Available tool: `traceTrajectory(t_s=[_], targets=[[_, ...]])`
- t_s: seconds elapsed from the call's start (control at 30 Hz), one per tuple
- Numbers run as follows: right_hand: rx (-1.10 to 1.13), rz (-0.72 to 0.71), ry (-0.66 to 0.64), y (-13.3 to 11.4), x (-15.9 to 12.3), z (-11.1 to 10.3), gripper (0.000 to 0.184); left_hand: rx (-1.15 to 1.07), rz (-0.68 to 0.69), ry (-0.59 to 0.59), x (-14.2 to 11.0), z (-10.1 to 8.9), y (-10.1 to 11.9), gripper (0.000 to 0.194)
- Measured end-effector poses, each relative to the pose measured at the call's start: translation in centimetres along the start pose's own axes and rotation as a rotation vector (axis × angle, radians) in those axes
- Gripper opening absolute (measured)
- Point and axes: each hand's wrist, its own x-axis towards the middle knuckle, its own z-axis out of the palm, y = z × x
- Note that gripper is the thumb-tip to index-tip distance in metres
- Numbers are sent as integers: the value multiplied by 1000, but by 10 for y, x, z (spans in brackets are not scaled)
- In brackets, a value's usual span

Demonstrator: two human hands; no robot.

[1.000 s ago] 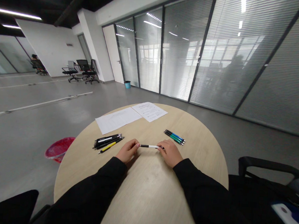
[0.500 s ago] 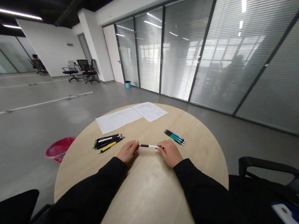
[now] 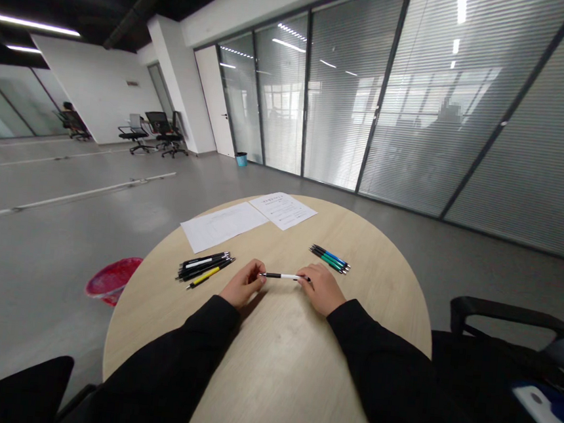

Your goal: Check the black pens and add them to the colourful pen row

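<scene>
I operate from the head view and log the state as follows. The left hand (image 3: 242,284), in a black sleeve (image 3: 175,360), and the right hand (image 3: 322,290), in a black sleeve (image 3: 376,371), sit low over the round wood-grain table (image 3: 267,381), close together near its middle. The black-and-white pen (image 3: 283,276) lies level between them, crosswise to my view. The right fingers (image 3: 304,280) are pressed together on the pen's right end and pinch it. The left fingers (image 3: 256,278) are curled at the pen's left end, touching it or just beside it; I cannot tell whether they pinch it. I also cannot tell whether the pen touches the tabletop. Just beside the left hand lies a bundle of black pens (image 3: 203,264), with a yellow pen (image 3: 206,276) among them. Ahead of the right hand, well apart from it, lies a bundle of blue and green pens (image 3: 330,258). Farther ahead, near the table's far edge, are two printed paper sheets (image 3: 224,227) side by side, slightly overlapping. A red bin (image 3: 113,279) stands on the grey floor just past the table's left edge. Glass partitions with blinds (image 3: 420,98) run along the far side of the room, and black office chairs (image 3: 151,131) stand in the distance.
</scene>
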Motion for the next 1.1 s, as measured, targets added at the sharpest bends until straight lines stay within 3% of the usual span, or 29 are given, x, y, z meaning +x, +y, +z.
traceTrajectory(t_s=[0.13,0.23,0.4,0.57,0.8,0.97,1.1], targets=[[3,-8,4,3,0,2,9,23,-12,36,0,1,0,29],[1,-3,7,3,0,2,9,68,-89,57,-1,1,5,23],[-9,-6,-6,1,0,0,9,250,-185,75,-2,1,14,49],[-4,-15,-3,1,0,1,9,263,-137,27,-2,0,15,46],[4,-3,-2,1,0,1,10,48,-29,2,-1,-1,3,28],[6,2,-3,0,0,1,10,85,-82,52,-2,2,9,30],[11,0,-8,0,0,1,11,218,-160,83,-3,2,17,49]])
